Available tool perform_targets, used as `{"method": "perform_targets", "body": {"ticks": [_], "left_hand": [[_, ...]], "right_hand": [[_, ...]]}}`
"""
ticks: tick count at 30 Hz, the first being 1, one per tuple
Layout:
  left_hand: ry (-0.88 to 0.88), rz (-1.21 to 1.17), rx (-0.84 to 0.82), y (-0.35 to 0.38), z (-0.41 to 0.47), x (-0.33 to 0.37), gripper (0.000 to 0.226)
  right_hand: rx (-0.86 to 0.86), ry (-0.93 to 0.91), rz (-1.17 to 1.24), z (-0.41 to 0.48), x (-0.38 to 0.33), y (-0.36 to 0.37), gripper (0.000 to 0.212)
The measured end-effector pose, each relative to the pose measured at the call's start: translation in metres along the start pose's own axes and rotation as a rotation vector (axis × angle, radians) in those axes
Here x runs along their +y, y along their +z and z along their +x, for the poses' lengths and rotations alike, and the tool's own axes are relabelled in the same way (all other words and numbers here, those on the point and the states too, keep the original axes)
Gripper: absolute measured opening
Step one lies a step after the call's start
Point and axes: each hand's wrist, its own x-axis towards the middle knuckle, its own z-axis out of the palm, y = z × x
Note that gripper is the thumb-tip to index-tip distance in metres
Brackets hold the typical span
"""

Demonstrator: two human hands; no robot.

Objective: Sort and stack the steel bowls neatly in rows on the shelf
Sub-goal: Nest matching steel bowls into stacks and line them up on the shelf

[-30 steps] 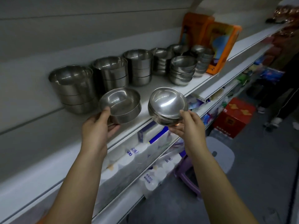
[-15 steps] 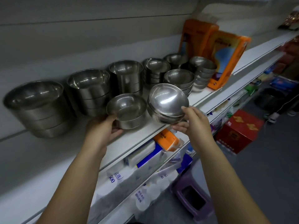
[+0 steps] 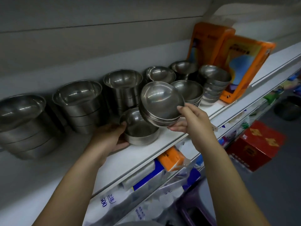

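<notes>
My left hand (image 3: pixel 108 138) grips a straight-sided steel bowl (image 3: pixel 140 132) that rests on the white shelf (image 3: pixel 146 154). My right hand (image 3: pixel 189 119) holds a small tilted stack of rounded steel bowls (image 3: pixel 160 103) just above and to the right of it, partly covering it. Behind stand three stacks of straight-sided bowls (image 3: pixel 78 101), and further right several stacks of rounded bowls (image 3: pixel 213 82).
Two orange packages (image 3: pixel 241 66) lean at the right end of the bowl row. The lower shelf holds wrapped packs with blue print (image 3: pixel 146 178) and an orange pack (image 3: pixel 172 159). A red box (image 3: pixel 257 144) and a purple stool (image 3: pixel 195 212) are on the floor.
The left hand has lowered its bowl onto the shelf in front of the stacks. The right hand has carried its tilted stack left, over that bowl. The camera has moved closer.
</notes>
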Motion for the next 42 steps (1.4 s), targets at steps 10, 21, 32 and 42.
{"method": "perform_targets", "body": {"ticks": [10,21,32,42], "left_hand": [[0.378,0.249,0.272,0.046,-0.046,0.067,0.037],[0.338,0.161,0.350,0.097,-0.036,0.077,0.016],[0.294,-0.070,0.291,0.124,-0.019,0.106,0.020],[0.335,0.261,0.432,0.140,0.041,0.145,0.027]], "right_hand": [[-0.338,-0.049,-0.189,0.045,-0.038,-0.010,0.030],[-0.618,-0.089,-0.145,0.064,-0.067,-0.046,0.049],[-0.569,0.003,-0.063,0.092,-0.076,-0.065,0.047],[-0.270,-0.065,0.005,0.138,-0.115,-0.082,0.039]]}}
